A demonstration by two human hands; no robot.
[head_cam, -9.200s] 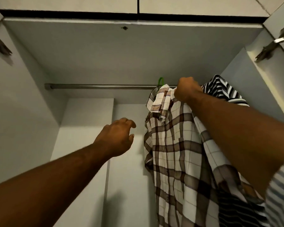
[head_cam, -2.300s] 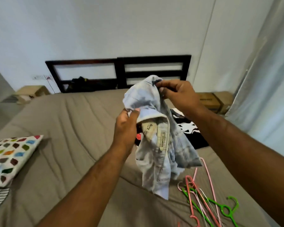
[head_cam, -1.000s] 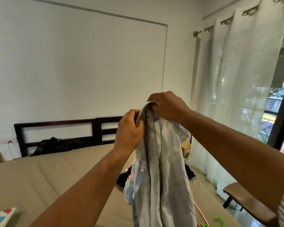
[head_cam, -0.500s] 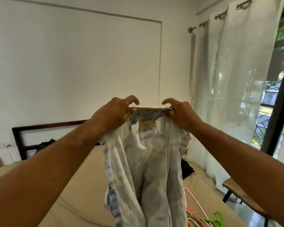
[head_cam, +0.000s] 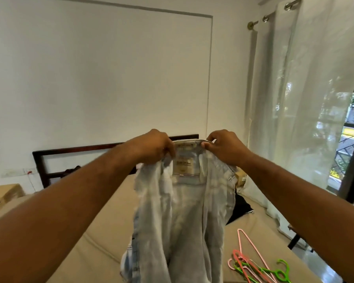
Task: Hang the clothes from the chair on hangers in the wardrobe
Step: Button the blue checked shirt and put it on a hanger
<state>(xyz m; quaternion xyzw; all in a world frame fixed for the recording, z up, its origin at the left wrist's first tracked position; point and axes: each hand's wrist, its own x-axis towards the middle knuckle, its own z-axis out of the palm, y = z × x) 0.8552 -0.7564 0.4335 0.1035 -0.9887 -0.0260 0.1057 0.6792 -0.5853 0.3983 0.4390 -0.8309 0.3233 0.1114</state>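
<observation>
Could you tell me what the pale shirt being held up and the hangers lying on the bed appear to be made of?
The shirt looks like washed-out light denim or heavy cotton: faded blue, mottled, matte, with stitched seams and a sewn label at the collar. The hangers look like thin moulded plastic: bright pink and green, smooth, slightly glossy. Coated wire cannot be ruled out for the slimmest pink one.

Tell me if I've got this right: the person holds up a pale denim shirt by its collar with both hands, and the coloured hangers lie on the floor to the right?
Not quite. The hangers lie on the bed, not the floor, as the head view shows. The rest holds: the left hand and right hand each grip the collar of the pale denim shirt, holding it up.
</observation>
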